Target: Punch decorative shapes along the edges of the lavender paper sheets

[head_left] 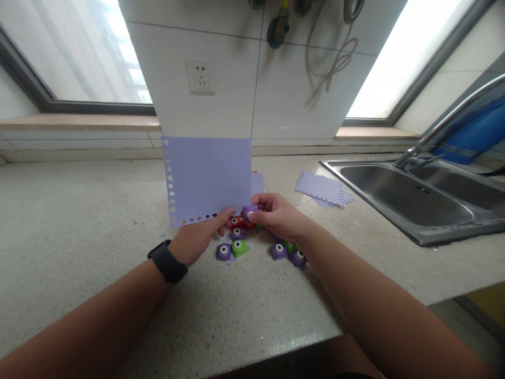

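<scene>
A purple sheet of paper (209, 173) stands upright before me, with small shapes punched along its left and bottom edges. My left hand (199, 237) grips it at the bottom, thumb in front. At the sheet's lower right corner, my right hand (280, 216) is closed on a purple craft punch (249, 211); whether the paper sits in its slot is hard to see. Beneath the hands lie more punches: a red punch (235, 222), a green punch (239, 248) and a purple punch (223, 251). Several others, among them another purple punch (279, 251), lie below my right wrist, partly hidden.
Punched purple sheets (321, 188) lie in a stack right of centre. Beyond them is a steel sink (410, 205) with a tap (418, 150). Part of another purple sheet (258, 182) shows behind the held one. A tiled wall with a socket (200, 76) closes off the counter's back.
</scene>
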{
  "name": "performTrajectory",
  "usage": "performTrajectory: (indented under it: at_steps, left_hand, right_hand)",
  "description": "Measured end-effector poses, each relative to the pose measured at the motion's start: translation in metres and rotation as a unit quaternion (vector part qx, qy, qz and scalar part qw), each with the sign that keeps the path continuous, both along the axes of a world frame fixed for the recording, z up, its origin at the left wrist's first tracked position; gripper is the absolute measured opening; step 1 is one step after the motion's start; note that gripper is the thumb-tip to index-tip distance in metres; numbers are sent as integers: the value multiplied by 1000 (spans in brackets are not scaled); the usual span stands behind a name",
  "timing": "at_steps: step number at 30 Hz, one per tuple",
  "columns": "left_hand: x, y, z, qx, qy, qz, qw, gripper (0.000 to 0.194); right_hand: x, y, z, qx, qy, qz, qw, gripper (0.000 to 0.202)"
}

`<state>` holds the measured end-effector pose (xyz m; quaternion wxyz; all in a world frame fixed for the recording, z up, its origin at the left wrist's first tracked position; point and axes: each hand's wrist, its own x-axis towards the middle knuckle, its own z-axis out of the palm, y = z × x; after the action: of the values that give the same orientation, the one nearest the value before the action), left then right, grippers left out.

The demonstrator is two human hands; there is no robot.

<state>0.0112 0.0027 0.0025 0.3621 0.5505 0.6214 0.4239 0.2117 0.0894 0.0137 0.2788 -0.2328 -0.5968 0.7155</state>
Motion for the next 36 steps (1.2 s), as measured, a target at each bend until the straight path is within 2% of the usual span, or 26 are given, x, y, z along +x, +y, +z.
performTrajectory:
  at_steps: [17, 28, 36]
  left_hand:
    - [3, 1, -1, 13, -56, 15, 998, 50]
    - [1, 2, -5, 9, -47, 20, 999, 54]
    - [5, -1, -1, 7, -36, 24, 999, 52]
  right_hand:
    - [-1, 1, 0, -13, 10, 0, 1000, 27]
    - [-1, 2, -2, -6, 7, 2, 1000, 29]
    - [-1, 2, -1, 2, 1, -12, 1000, 24]
